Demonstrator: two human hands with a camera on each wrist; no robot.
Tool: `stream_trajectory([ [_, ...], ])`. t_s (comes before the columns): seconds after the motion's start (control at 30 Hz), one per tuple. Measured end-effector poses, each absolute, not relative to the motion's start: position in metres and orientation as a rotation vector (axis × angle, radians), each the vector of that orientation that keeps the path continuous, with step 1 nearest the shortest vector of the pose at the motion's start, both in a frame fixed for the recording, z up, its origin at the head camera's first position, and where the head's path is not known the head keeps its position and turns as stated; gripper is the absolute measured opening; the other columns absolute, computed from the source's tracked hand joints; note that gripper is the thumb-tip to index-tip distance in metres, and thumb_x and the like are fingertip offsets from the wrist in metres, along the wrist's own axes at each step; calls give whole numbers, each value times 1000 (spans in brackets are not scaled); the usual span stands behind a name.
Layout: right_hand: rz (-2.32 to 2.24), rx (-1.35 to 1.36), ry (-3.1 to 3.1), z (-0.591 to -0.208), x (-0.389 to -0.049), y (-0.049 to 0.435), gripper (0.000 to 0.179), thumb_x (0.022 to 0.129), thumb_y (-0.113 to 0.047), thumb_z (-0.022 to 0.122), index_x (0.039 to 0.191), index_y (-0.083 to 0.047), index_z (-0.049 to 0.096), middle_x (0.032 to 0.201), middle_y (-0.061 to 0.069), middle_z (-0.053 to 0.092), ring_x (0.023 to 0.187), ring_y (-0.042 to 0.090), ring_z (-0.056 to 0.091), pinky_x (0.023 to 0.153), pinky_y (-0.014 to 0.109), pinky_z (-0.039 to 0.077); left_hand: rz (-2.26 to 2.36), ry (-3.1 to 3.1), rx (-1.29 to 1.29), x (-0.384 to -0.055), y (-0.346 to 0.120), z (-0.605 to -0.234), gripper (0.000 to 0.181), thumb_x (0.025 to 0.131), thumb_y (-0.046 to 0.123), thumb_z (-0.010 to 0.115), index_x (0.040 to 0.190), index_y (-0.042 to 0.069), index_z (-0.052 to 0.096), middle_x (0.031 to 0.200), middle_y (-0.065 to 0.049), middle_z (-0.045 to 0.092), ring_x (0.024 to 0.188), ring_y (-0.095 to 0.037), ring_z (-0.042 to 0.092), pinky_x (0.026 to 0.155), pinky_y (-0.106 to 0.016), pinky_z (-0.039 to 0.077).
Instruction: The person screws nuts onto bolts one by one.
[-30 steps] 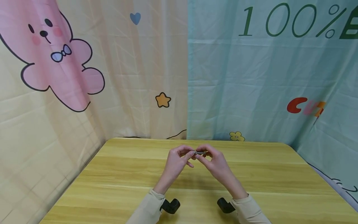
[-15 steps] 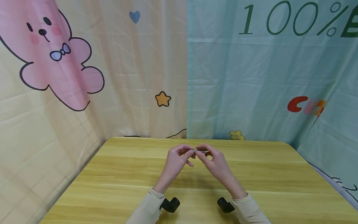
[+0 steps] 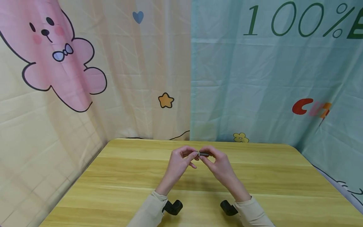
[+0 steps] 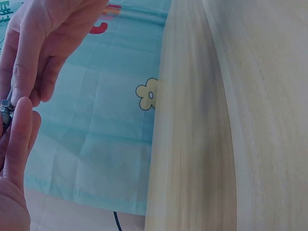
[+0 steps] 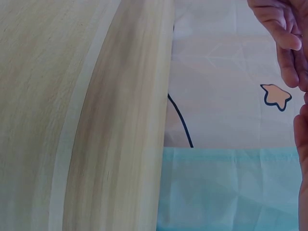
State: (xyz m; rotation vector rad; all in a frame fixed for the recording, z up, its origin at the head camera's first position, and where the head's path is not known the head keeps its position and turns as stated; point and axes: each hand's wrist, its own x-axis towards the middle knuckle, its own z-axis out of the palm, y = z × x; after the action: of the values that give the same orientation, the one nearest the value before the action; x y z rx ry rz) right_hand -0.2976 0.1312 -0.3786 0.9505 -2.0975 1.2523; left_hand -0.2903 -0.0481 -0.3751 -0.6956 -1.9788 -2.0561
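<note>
Above the table, a small metal bolt (image 3: 203, 154) with a dark shaft lies level between both hands. My left hand (image 3: 179, 162) pinches its left end between thumb and fingers. The thumb and fingers of my right hand (image 3: 216, 160) hold the shaft on the other side. In the left wrist view, a shiny hex nut (image 4: 6, 104) shows on the bolt by the fingertips, the threads running up beside the right fingers. Fingers cover much of the bolt. Only hand edges appear in the right wrist view, where the bolt is hidden.
The wooden table (image 3: 127, 176) stretches under both forearms. Black wrist mounts (image 3: 173, 207) stick out below the sleeves. Printed curtains (image 3: 147, 63) hang behind the table and along its sides.
Both hands stay in place. My right thumb and fingers shift slightly along the bolt, the thumb moving left and then back right, and the dark shaft shows differently between them.
</note>
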Motion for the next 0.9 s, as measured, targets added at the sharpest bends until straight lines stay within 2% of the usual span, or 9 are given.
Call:
stream_trajectory([
  [0.17,1276,923,-2144,-380,-297,131,16,91,-10,70,107,-14,67,101,-6,67,91,11,66,82,41,58,-2097,-1980,-674,-291,-49,-375,14,95,6,65,102,-6,69,93,-21,69,91,-50,63,61,-50,60],
  [0.27,1273,917,-2161,-380,-297,131,14,93,-14,69,107,-14,68,101,-5,68,92,12,66,82,39,58,-2096,-1994,-669,-285,-49,-368,13,96,3,64,102,-8,68,93,-22,69,91,-52,62,62,-51,60],
  [0.5,1228,896,-2181,-378,-296,129,7,98,-17,63,102,-16,69,97,-7,67,89,11,64,80,35,58,-2062,-2005,-686,-270,-49,-352,12,96,1,63,100,-9,68,92,-21,69,88,-43,65,63,-49,61],
  [0.67,1260,821,-2224,-378,-294,128,12,100,-26,60,101,-18,69,97,-10,67,90,9,63,80,37,57,-2061,-2011,-683,-269,-48,-352,11,96,1,63,99,-7,68,93,-23,69,89,-44,65,62,-49,61],
  [0.8,1403,786,-2219,-378,-294,129,14,96,-25,67,108,-17,68,105,-6,66,99,13,62,84,40,56,-2066,-2022,-655,-270,-48,-351,11,96,2,63,100,-6,69,94,-20,69,88,-39,67,63,-48,61],
  [0.9,1500,813,-2187,-377,-295,129,19,91,-16,74,108,-16,66,106,-3,65,102,17,62,86,41,55,-2067,-2025,-645,-270,-48,-352,12,96,2,63,101,-7,69,95,-19,69,86,-36,67,63,-47,61],
])
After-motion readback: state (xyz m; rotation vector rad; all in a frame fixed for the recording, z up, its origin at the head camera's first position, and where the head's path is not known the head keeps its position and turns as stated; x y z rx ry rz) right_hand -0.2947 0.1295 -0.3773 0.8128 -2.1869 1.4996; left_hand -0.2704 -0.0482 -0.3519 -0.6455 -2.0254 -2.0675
